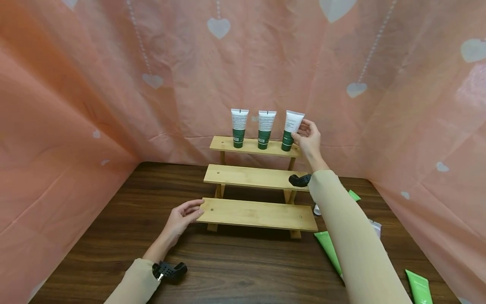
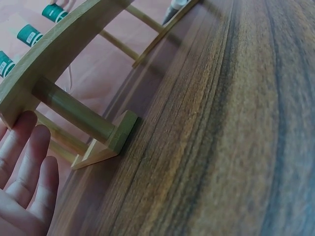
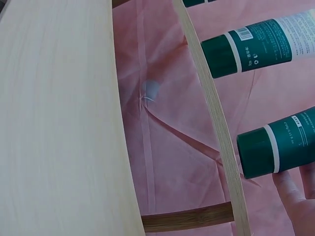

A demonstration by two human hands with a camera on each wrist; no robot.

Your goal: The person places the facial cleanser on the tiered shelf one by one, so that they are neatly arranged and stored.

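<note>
A three-step wooden rack (image 1: 254,213) stands on the dark table. On its top step two white-and-green tubes (image 1: 238,128) (image 1: 265,130) stand upright, caps down. The right hand (image 1: 308,139) pinches a third such tube (image 1: 291,130) at the right end of that step, slightly tilted; in the right wrist view its green cap (image 3: 256,152) is at the step's edge. At the left end of the lowest step, the left hand (image 1: 182,219) touches the edge with its fingertips; in the left wrist view its fingers (image 2: 37,157) are extended beside the board.
Green tubes (image 1: 329,251) (image 1: 419,287) lie on the table to the right, partly behind the right sleeve, with a whitish tube (image 1: 376,228) among them. Pink curtain with white hearts (image 1: 218,28) surrounds the table (image 1: 228,274) at the back and sides.
</note>
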